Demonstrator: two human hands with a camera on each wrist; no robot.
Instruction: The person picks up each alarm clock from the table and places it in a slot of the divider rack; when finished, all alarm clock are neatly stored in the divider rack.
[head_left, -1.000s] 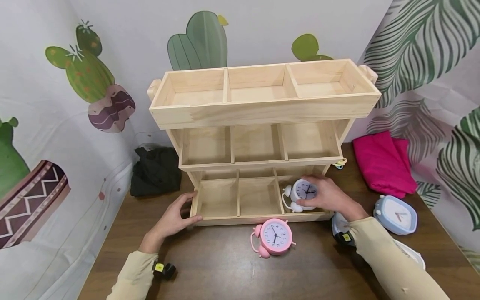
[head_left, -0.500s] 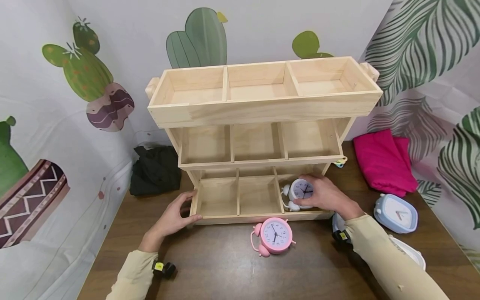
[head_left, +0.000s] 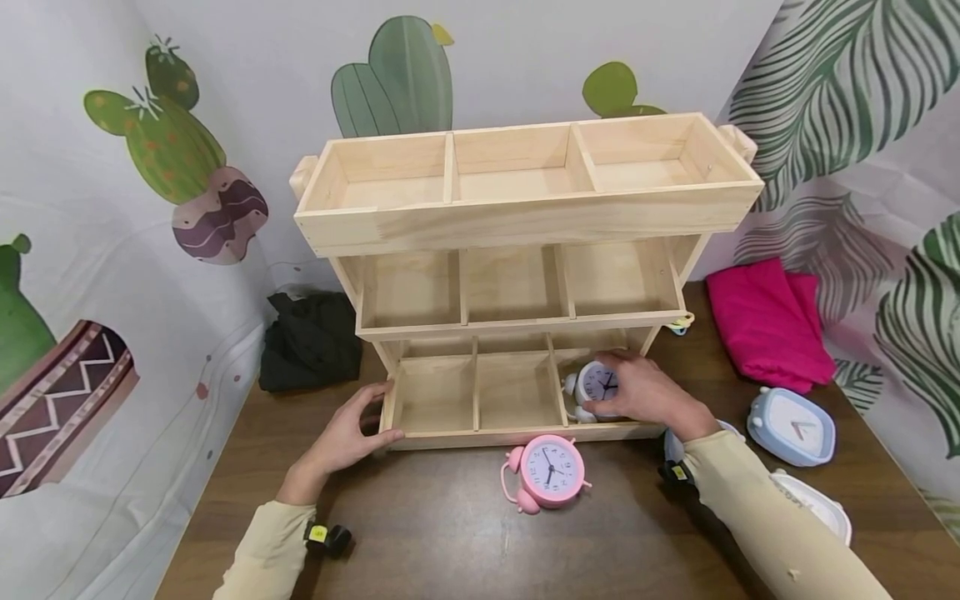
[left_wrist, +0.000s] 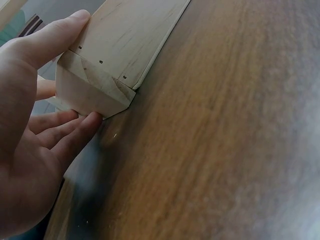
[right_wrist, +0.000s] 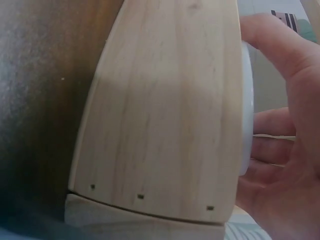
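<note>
Gripping a white alarm clock [head_left: 597,386], the right hand [head_left: 647,393] has it inside the bottom-right compartment of the wooden shelf rack [head_left: 525,218], fingers curled over its face. The left hand [head_left: 345,439] clasps the rack's bottom-left corner, thumb on the front board. A pink alarm clock [head_left: 551,472] lies on the table [head_left: 450,533] just before the rack.

A staged home set: cactus-print backdrop [head_left: 172,158] hung behind a wooden table [head_left: 450,533].

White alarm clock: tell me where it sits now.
In the head view, the white alarm clock is in the wooden shelf's bottom-right compartment, gripped by the right hand.
</note>
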